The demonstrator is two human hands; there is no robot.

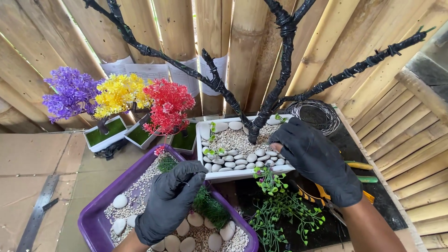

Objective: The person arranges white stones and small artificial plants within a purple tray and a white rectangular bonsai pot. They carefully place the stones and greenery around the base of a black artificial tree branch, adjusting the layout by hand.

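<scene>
Purple tub (93, 219) lower left holds gravel and white pebbles; white planter (242, 173) at center holds pebbles and a black wire tree (275, 88). Left hand (169, 200) is curled over the tub, right hand (317, 158) pinching at the planter's pebbles.

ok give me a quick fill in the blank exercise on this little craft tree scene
1. Both hands wear ____ gloves.
2. The left hand hovers over a ____ plastic tray of gravel and smooth white stones.
3. The right hand rests on the white rectangular planter, whose black wrapped tree trunk stands in ____.
4. Of the three small artificial trees, the yellow one stands between the purple one and the ____ one.

Missing words: black; purple; pebbles; red
</scene>
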